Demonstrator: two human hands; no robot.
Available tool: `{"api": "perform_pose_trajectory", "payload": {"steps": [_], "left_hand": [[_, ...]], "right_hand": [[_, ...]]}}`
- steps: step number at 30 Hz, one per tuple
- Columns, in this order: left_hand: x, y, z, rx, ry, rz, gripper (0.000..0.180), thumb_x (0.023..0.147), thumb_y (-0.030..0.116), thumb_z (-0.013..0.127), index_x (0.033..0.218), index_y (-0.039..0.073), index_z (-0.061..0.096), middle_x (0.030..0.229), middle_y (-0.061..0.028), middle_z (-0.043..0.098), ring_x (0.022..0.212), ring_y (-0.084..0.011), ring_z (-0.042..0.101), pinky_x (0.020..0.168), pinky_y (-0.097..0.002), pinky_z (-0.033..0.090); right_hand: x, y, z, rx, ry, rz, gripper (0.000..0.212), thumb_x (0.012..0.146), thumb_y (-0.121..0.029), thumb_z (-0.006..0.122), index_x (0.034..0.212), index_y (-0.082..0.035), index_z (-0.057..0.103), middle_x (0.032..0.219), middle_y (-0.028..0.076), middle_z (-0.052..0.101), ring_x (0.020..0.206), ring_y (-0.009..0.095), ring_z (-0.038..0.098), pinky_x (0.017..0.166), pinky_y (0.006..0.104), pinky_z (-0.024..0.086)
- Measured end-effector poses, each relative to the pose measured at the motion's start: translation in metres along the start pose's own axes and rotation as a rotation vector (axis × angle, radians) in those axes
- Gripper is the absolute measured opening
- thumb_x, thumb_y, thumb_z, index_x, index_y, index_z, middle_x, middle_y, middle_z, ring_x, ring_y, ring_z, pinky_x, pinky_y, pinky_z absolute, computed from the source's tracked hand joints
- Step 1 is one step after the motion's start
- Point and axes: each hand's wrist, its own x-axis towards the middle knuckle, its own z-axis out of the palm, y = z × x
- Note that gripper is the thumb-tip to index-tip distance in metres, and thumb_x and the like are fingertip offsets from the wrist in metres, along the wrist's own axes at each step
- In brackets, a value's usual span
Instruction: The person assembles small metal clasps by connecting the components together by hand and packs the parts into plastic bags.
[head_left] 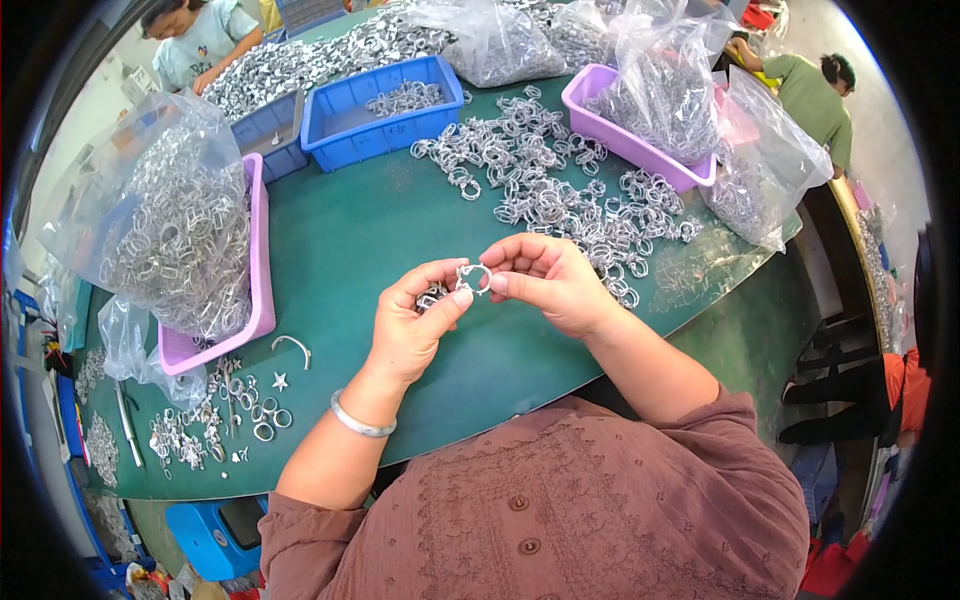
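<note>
A silver-coloured metal ring (487, 276) is held up between both hands over the green table. My left hand (405, 325) pinches its left side between thumb and forefinger, and more small silver rings (431, 296) are tucked in the curled fingers of that hand. On the opposite side, the thumb and fingertips of my right hand (560, 288) close on the ring's edge. Beyond my right hand spreads a loose heap of similar silver rings (530, 165). The ring's fine detail is too small to make out.
A pink tray (262, 245) with a bag of metal pieces stands left; another pink tray (640, 152) is at the far right. A blue bin (385, 140) sits at the back. Small loose parts (205, 425) lie near left. Two people work across the table and at right.
</note>
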Motion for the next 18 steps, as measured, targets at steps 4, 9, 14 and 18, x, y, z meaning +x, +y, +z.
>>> {"api": "perform_pose_trajectory", "payload": {"steps": [4,9,14,18], "left_hand": [[0.002,0.002,0.000,0.015,-0.007,0.023,0.025,0.078,0.005,0.062,0.102,0.004,0.059,0.083,0.0013,0.056,0.067,-0.0042,0.049,0.057,-0.0160,0.040],[0.005,-0.002,-0.003,0.081,-0.018,0.106,0.028,0.076,0.001,0.062,0.104,0.004,0.059,0.086,-0.0007,0.055,0.068,-0.0050,0.049,0.058,-0.0170,0.040],[0.006,-0.002,0.002,0.027,-0.037,0.039,0.033,0.078,0.004,0.059,0.111,0.005,0.054,0.085,0.0006,0.054,0.065,-0.0072,0.049,0.053,-0.0174,0.041],[0.012,0.002,-0.001,-0.157,0.102,-0.231,0.026,0.083,0.019,0.055,0.107,0.006,0.055,0.085,-0.0018,0.055,0.066,-0.0125,0.054,0.052,-0.0189,0.042]], "right_hand": [[0.002,0.003,0.001,0.040,0.010,-0.015,0.022,0.079,-0.003,0.060,0.100,0.001,0.056,0.091,0.007,0.061,0.082,0.012,0.059,0.076,0.0251,0.048],[0.005,0.006,0.001,0.033,0.035,-0.043,0.022,0.078,-0.001,0.060,0.100,0.001,0.056,0.091,0.006,0.061,0.083,0.011,0.058,0.076,0.0240,0.048],[-0.003,0.004,-0.006,0.042,0.069,-0.102,0.023,0.078,-0.001,0.060,0.101,0.000,0.056,0.090,0.006,0.061,0.085,0.011,0.058,0.077,0.0244,0.047],[-0.004,-0.009,-0.036,-0.009,0.114,-0.182,0.021,0.078,0.000,0.059,0.099,0.001,0.055,0.087,0.003,0.059,0.081,0.008,0.055,0.072,0.0218,0.045]]}}
